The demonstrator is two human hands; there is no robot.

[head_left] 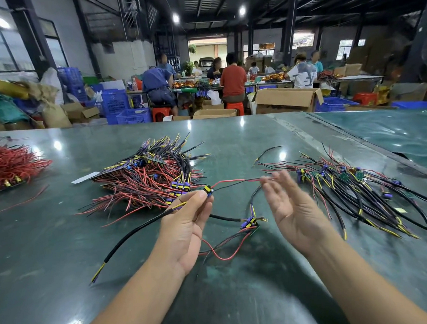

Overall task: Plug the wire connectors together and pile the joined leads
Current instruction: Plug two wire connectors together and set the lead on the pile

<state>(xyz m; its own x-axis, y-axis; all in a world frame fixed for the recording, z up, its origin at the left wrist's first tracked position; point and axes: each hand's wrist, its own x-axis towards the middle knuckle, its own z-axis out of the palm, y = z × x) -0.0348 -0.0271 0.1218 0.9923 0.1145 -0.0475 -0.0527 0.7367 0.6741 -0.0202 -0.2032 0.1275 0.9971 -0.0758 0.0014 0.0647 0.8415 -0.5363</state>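
Observation:
My left hand (186, 226) pinches a small purple-and-yellow connector (208, 189) at its fingertips. A thick black lead (137, 232) trails from it down to the left, and a red and a black wire (233, 182) run right from it. My right hand (290, 207) is palm-up with fingers spread and slightly blurred, its fingertips near the ends of those wires. A second connector with leads (249, 222) lies on the table between my hands. A big heap of leads (149, 179) sits behind my left hand, and a looser spread of leads (350, 187) lies to the right.
The green table (64, 241) stretches wide, with a red wire bundle (9, 163) at its far left edge and a white slip (84, 177) by the big heap. Beyond the table, people sit at benches among cardboard boxes (285, 100) and blue crates (122, 107).

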